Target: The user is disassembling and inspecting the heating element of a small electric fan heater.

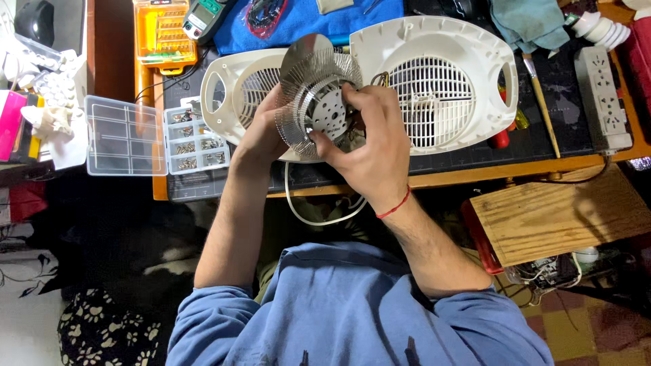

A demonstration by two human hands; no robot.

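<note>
- Both hands up over the bench edge, holding a round metal fan wheel [313, 102] between them, just above the white housing [234, 102].
- Left hand [261, 139]: closed round the wheel's lower-left rim, fingers hidden behind the fins.
- Right hand [373, 146]: curled over the right side of the wheel, thumb and fingertips pinched at the perforated hub; red band on that wrist.
- Wheel tilted, hub face toward the camera; thin fins stand all round it, a shiny disc at its top.
- Second housing half, the grille cover [434, 85], lies face up just right of the wheel, touching the first half.
- Open screw box [196, 142] left of the housing, its clear lid [125, 135] flapped out beside it.
- Brush [542, 108] and power strip [603, 98] lie right of the cover.
- Judgement: fins look thin and easily bent; grip by hub and rim ends, not across the fins. Keep the white cord [319, 217] hanging off the bench out of the way.
</note>
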